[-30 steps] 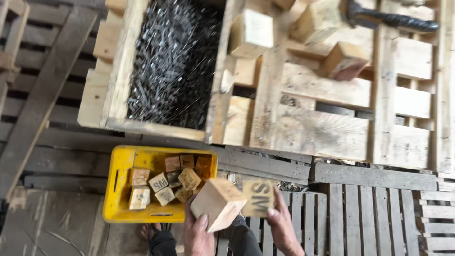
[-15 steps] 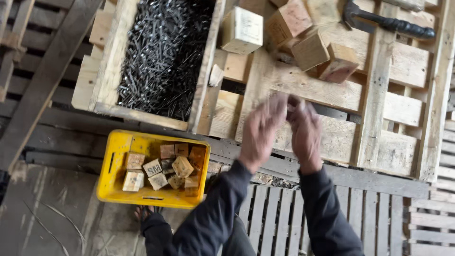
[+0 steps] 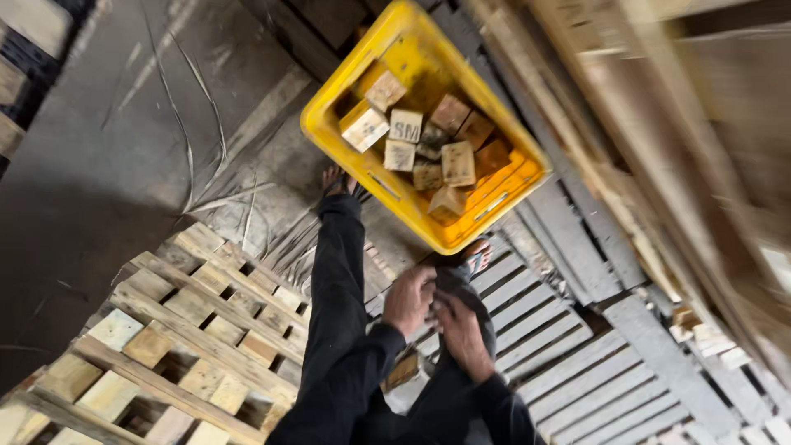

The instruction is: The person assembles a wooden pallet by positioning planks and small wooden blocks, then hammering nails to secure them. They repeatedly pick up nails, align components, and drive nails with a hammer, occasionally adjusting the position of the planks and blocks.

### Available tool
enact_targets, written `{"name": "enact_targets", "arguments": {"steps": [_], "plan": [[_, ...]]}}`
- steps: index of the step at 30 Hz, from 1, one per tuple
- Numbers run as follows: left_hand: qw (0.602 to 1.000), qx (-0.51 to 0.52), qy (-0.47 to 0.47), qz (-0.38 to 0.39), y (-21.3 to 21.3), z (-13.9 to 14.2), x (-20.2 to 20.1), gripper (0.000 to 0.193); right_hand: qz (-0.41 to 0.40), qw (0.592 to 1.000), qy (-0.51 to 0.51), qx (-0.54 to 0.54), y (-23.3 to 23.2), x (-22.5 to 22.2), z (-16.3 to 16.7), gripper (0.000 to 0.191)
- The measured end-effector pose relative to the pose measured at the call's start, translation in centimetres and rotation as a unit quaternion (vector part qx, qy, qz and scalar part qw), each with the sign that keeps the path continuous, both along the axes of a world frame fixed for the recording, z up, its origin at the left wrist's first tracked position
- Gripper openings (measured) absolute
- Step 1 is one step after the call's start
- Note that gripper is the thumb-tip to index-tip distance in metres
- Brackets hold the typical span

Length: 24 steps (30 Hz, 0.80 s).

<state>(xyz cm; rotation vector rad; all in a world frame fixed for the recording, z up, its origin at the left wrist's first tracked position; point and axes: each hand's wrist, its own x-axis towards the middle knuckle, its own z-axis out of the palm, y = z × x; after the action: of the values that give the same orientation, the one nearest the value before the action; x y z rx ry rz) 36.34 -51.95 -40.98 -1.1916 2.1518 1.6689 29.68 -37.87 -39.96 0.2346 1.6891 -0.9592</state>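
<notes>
the person is standing just below the yellow crate [image 3: 329, 124] and looking down at both hands. the left hand [image 3: 409, 298] and the right hand [image 3: 461, 334] are meeting below the crate, touching each other in front of the dark trousers [image 3: 342, 280]. the fingers are curling inward, but i cannot tell if they are gripping something, because the view is blurred. the crate is lying on grey pallet boards [image 3: 568, 330] and is holding many small wooden blocks [image 3: 424, 144]. a foot in a sandal [image 3: 338, 180] is touching the crate's lower edge. to the lower left of the crate, a pale wooden pallet [image 3: 165, 330] is lying.
</notes>
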Motion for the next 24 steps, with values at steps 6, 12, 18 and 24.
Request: {"name": "enact_targets", "arguments": {"steps": [6,12,18,24], "plan": [[0.967,-0.200,-0.043,-0.151,-14.1,-16.1,-3.5,0.059,0.073,0.987,0.130,0.067,-8.9,-4.9,-17.0,0.039],[0.926,-0.214,-0.038,-0.307,-18.7,-28.6,-11.6,0.065,0.138,0.887,0.416,0.142,-14.4,-16.7,-30.3,0.066],[0.972,-0.114,-0.049,-0.200,-18.8,-36.5,-18.9,0.071,0.072,0.936,0.275,0.207,-14.4,-22.3,-38.5,0.062],[0.957,0.134,-0.167,-0.196,-20.5,-40.8,-23.8,0.088,-0.077,0.994,0.079,0.017,-12.5,-23.4,-41.2,0.054]]}}
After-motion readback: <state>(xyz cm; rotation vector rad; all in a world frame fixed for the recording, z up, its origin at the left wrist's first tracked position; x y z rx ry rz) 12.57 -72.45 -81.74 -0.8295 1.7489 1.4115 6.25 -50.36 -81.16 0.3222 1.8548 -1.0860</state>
